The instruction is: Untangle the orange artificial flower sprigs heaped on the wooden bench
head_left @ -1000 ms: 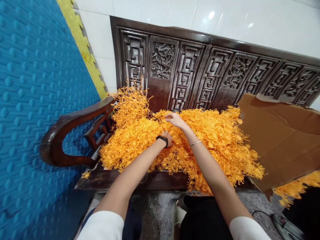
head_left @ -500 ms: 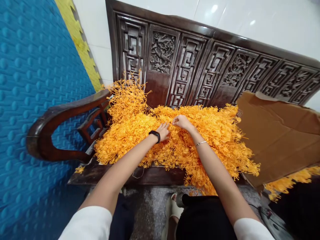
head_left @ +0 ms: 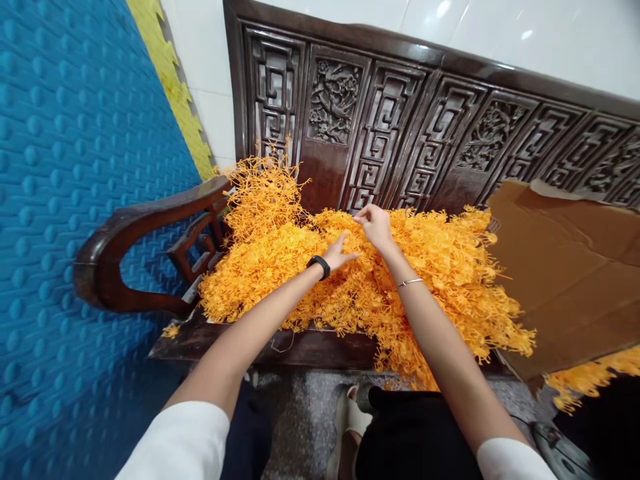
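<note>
A big heap of orange plastic sprigs covers the seat of a dark carved wooden bench. My left hand, with a black band on the wrist, lies on the heap near its middle, fingers reaching forward toward the other hand. My right hand, with a thin bracelet on the wrist, is just beyond it with fingers pinched together on orange sprigs at the top of the heap. The two hands nearly touch.
A brown cardboard sheet lies on the bench at the right, with more orange sprigs below it. The curved armrest stands at the left, beside blue and yellow foam mats. My legs and the grey floor are below.
My right hand has lifted slightly and pinched up sprigs at the heap's top. My left hand has shifted forward toward it. The view has shifted a little.
</note>
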{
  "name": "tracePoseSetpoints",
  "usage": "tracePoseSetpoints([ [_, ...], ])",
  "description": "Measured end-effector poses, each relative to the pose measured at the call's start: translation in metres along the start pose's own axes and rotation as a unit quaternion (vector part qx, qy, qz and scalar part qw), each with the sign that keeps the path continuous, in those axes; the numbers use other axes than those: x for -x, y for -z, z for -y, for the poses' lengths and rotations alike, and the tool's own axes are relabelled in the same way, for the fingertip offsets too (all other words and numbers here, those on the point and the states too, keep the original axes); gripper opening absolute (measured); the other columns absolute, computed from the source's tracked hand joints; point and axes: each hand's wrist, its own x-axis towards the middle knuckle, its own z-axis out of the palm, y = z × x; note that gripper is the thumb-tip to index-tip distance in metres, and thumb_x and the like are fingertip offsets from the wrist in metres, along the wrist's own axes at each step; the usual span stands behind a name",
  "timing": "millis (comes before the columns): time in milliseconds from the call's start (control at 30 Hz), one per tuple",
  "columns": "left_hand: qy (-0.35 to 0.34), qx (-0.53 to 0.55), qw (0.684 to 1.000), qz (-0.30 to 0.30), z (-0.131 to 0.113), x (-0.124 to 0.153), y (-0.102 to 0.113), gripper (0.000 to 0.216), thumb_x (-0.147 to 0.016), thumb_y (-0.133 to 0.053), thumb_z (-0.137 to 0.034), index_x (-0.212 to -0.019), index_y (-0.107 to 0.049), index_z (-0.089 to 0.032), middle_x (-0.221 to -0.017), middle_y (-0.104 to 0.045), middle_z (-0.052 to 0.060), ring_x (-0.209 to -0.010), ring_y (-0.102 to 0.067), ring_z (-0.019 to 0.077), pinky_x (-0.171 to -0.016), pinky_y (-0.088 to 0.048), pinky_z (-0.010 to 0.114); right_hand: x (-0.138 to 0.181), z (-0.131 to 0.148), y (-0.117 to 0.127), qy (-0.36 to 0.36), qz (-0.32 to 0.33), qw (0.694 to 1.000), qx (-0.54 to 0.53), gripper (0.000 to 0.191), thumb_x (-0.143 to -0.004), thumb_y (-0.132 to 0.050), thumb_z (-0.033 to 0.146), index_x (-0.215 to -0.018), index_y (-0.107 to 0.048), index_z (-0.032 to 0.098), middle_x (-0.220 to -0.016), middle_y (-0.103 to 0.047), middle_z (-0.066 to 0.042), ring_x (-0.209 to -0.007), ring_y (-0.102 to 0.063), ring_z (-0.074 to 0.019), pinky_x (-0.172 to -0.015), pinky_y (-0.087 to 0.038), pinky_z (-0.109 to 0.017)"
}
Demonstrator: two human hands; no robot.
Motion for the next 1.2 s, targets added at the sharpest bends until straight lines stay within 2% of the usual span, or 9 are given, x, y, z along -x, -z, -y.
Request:
tracePoseSetpoints([
  [133,0.029,0.016,0.999,0.013,0.002,-0.001,-0.004,0.035,-0.086,-0.051,-0.035,-0.114,-0.054,-0.013,-0.099,-0.066,0.009,-0.091,-0.062,0.0194,-0.081,-0.048,0.034,-0.004,0.010,0.010,0.067,-0.172,0.979,-0.087,0.009,-0.071,-0.052,0.014,-0.064,-0.049,0.018,-0.071,-0.057,-0.003,-0.072,-0.054,-0.0158,-0.073,-0.043,-0.030],
  [200,0.031,0.014,0.999,0.010,-0.002,-0.002,-0.002,0.030,-0.089,-0.046,-0.034,-0.107,-0.056,-0.012,-0.095,-0.065,0.007,-0.087,-0.062,0.0170,-0.080,-0.049,0.037,-0.003,0.012,0.011,0.106,-0.227,0.962,-0.106,0.010,-0.071,-0.050,0.013,-0.064,-0.047,0.019,-0.070,-0.055,-0.002,-0.072,-0.053,-0.0159,-0.073,-0.042,-0.030],
  [367,0.051,-0.010,0.999,0.006,-0.014,0.004,-0.001,0.031,-0.089,-0.047,-0.035,-0.110,-0.055,-0.013,-0.103,-0.061,0.007,-0.093,-0.060,0.0178,-0.083,-0.049,0.041,0.002,0.016,0.012,0.175,-0.287,0.935,-0.112,0.013,-0.075,-0.044,0.011,-0.066,-0.044,0.019,-0.070,-0.051,-0.002,-0.072,-0.052,-0.0155,-0.072,-0.041,-0.030],
  [533,0.069,-0.022,0.995,0.064,-0.013,0.019,-0.024,0.029,-0.087,-0.051,-0.032,-0.109,-0.056,-0.014,-0.107,-0.060,0.008,-0.093,-0.059,0.0174,-0.080,-0.051,0.038,-0.005,0.012,0.039,0.141,-0.377,0.906,-0.127,0.010,-0.080,-0.044,0.012,-0.074,-0.048,0.019,-0.077,-0.053,-0.003,-0.076,-0.052,-0.0141,-0.074,-0.042,-0.030],
  [667,0.069,-0.027,0.994,0.079,-0.008,0.017,-0.031,0.030,-0.087,-0.052,-0.032,-0.112,-0.055,-0.015,-0.110,-0.059,0.008,-0.096,-0.058,0.0184,-0.082,-0.050,0.040,-0.013,0.000,0.053,0.097,-0.378,0.907,-0.158,0.008,-0.083,-0.048,0.020,-0.076,-0.049,0.018,-0.076,-0.053,-0.002,-0.073,-0.054,-0.0130,-0.072,-0.044,-0.029],
  [800,0.092,-0.042,0.992,0.081,-0.001,0.006,-0.024,0.032,-0.087,-0.052,-0.033,-0.113,-0.054,-0.014,-0.112,-0.058,0.009,-0.097,-0.058,0.0191,-0.083,-0.050,0.041,-0.020,-0.005,0.055,0.103,-0.387,0.897,-0.185,0.013,-0.086,-0.046,0.029,-0.078,-0.048,0.018,-0.076,-0.051,-0.001,-0.075,-0.056,-0.0135,-0.074,-0.047,-0.032],
  [900,0.111,-0.051,0.988,0.099,0.003,0.004,-0.026,0.031,-0.087,-0.052,-0.033,-0.112,-0.055,-0.014,-0.111,-0.058,0.009,-0.096,-0.058,0.0188,-0.082,-0.050,0.040,-0.023,0.003,0.066,0.115,-0.414,0.880,-0.201,0.016,-0.086,-0.048,0.032,-0.077,-0.046,0.019,-0.075,-0.051,-0.001,-0.072,-0.057,-0.0126,-0.072,-0.048,-0.032],
  [1033,0.121,-0.055,0.983,0.128,0.001,0.007,-0.035,0.030,-0.087,-0.053,-0.032,-0.111,-0.055,-0.015,-0.111,-0.058,0.008,-0.097,-0.058,0.0187,-0.082,-0.050,0.039,-0.017,0.023,0.091,0.173,-0.458,0.843,-0.223,0.012,-0.086,-0.048,0.024,-0.077,-0.047,0.017,-0.076,-0.052,-0.002,-0.074,-0.058,-0.0116,-0.073,-0.048,-0.031],
  [1200,0.111,-0.050,0.982,0.142,-0.001,0.007,-0.036,0.032,-0.086,-0.053,-0.032,-0.113,-0.054,-0.014,-0.112,-0.057,0.009,-0.097,-0.058,0.0191,-0.082,-0.050,0.040,-0.007,0.040,0.109,0.211,-0.465,0.807,-0.298,0.010,-0.081,-0.057,0.020,-0.078,-0.052,0.012,-0.075,-0.055,-0.002,-0.072,-0.060,-0.0117,-0.070,-0.049,-0.031],
])
